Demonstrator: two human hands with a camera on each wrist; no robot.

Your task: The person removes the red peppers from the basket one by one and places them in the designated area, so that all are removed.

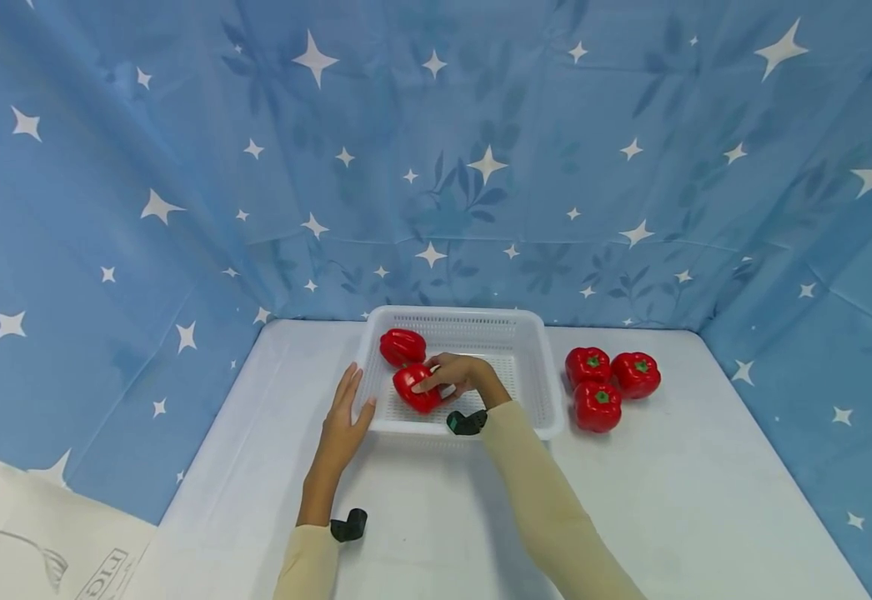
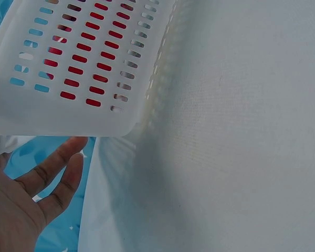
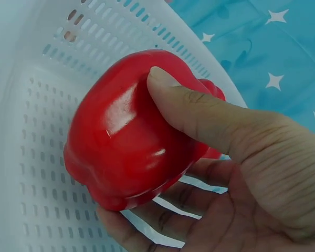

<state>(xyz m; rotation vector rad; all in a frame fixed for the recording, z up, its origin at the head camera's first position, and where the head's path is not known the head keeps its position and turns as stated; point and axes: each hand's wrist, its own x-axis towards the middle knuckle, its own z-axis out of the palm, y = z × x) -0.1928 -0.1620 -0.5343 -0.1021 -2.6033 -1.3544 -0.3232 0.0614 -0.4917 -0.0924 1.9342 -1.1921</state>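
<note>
My right hand point(image 1: 464, 372) holds a red bell pepper point(image 1: 419, 402) inside the white plastic basket point(image 1: 454, 313). In the right wrist view the thumb lies across the top of that pepper point(image 3: 115, 131) while the fingers curl beneath it. A second red bell pepper point(image 1: 402, 344) lies in the basket's left part, just behind the held one. Beside the basket's left wall is my left hand point(image 1: 342, 429), fingers extended. From the left wrist view, its fingertips reach the lower edge of the perforated wall point(image 2: 58, 118); whether they press on it is unclear.
Right of the basket, three red bell peppers point(image 1: 597, 407) stand grouped on the white table point(image 1: 706, 483). A blue star-patterned curtain point(image 1: 436, 192) hangs behind the table and along both sides. Printed cream cloth point(image 1: 23, 542) shows at the lower left.
</note>
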